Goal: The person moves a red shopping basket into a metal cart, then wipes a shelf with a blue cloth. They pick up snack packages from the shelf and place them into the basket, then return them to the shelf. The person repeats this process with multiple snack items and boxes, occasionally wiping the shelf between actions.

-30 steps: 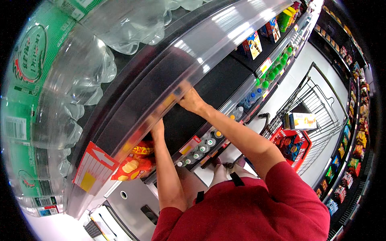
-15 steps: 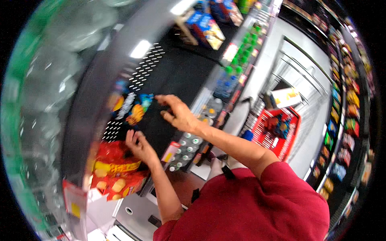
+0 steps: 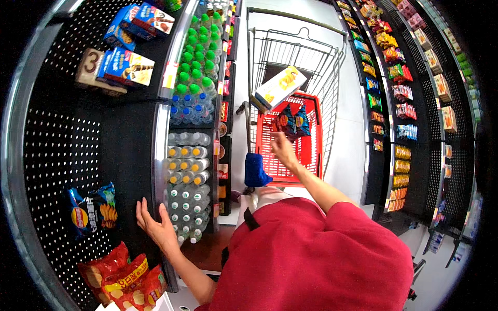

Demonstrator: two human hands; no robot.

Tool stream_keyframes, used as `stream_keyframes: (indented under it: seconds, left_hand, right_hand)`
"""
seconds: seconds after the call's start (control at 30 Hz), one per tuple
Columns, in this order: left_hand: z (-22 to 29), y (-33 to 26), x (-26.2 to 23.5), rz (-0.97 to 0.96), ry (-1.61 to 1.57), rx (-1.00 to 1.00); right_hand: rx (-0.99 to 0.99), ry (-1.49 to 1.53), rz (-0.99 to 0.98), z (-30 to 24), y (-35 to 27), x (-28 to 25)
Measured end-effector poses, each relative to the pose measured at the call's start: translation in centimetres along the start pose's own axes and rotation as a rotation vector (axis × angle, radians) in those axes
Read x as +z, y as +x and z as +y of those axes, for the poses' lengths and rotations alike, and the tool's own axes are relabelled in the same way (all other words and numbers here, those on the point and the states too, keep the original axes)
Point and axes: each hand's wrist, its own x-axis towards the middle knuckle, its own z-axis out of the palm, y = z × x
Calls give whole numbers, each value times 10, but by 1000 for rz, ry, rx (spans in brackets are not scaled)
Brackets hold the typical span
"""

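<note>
My right hand (image 3: 282, 149) hovers open over the red basket (image 3: 310, 155) in the shopping cart, just below two dark blue snack bags (image 3: 292, 121) that lie in the basket. My left hand (image 3: 154, 226) is open, palm up, at the front edge of a black perforated shelf (image 3: 62, 155). It holds nothing. To its left on that shelf lies a blue snack bag (image 3: 93, 210), and below it several red snack bags (image 3: 122, 276).
A yellow box (image 3: 280, 86) rests across the wire cart (image 3: 295, 52). Rows of bottles with yellow, green and blue caps (image 3: 189, 155) fill the lower shelves. Blue boxes (image 3: 129, 65) sit on the upper shelf. Snack racks (image 3: 404, 103) line the aisle's right side.
My right hand left the shelf and swung right over the red basket. Blue snack bags now lie in the basket. My left hand dropped to the shelf edge. The view tilted down.
</note>
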Motion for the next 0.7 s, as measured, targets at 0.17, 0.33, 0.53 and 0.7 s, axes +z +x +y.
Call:
stream_keyframes:
  seconds: [0.17,0.33,0.53,0.7]
  left_hand:
    - [8,2,-1,-118,147,-22]
    - [13,5,-1,-173,227,-28]
    - [18,5,-2,-225,276,-43]
    - [22,4,1,-218,275,-78]
  right_hand:
    - [94,-474,287,106,57,-64]
    - [179,-628,322,133,88,-73]
    - [287,-735,175,151,118,-64]
    - [214,-685,208,148,117,-56]
